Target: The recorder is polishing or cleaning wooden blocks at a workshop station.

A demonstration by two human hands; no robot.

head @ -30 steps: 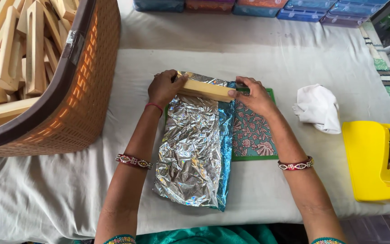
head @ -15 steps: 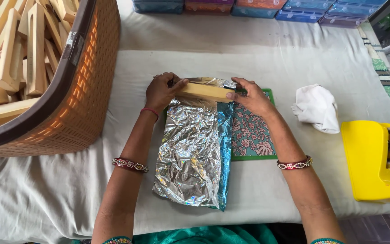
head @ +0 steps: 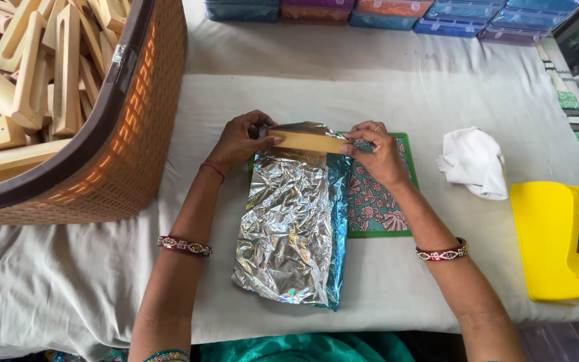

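Head view: your wooden bar point(head: 306, 141) lies across the far end of the foil sheet point(head: 293, 221).
Hands: your left hand point(head: 242, 139) and right hand point(head: 376, 154) each pinch one end.
Surface: white cloth point(head: 370, 94) over the table; green patterned mat point(head: 376, 201) under the foil.
Room: woven basket point(head: 115, 147) left, yellow tape dispenser point(head: 557, 241) right.

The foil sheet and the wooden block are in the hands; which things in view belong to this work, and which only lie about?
In the work:
- left hand and right hand, holding the wooden block
- foil sheet
- patterned mat beneath

Lying about:
- white cloth
- yellow tape dispenser
- basket of wooden pieces
- plastic boxes
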